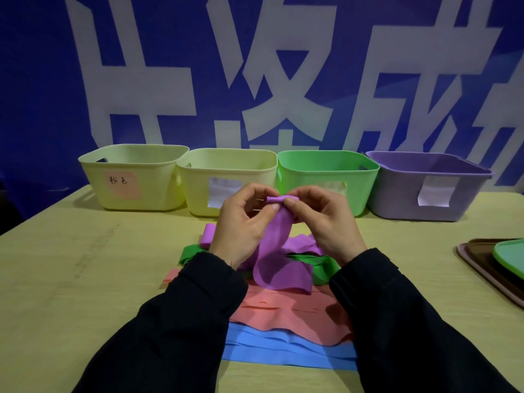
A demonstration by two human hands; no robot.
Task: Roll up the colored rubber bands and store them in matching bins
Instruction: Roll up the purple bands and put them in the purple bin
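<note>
My left hand [243, 222] and my right hand [323, 219] are raised over the table and both pinch the top end of a purple band [276, 251], which is curled into a small roll between the fingertips. Its long tail hangs down onto a heap of bands: green bands [320, 265], pink bands [289, 310] and blue bands [283, 350]. Behind the hands stands a row of bins: a yellow bin with a pink label [133, 177], a second yellow bin [226, 165], a green bin [329, 168] and a purple bin [425, 185].
Stacked trays [493, 265], brown with a green one on top, lie at the right table edge. A blue wall with large white characters [255, 80] rises directly behind the bins. The wooden table [85, 265] stretches to the left.
</note>
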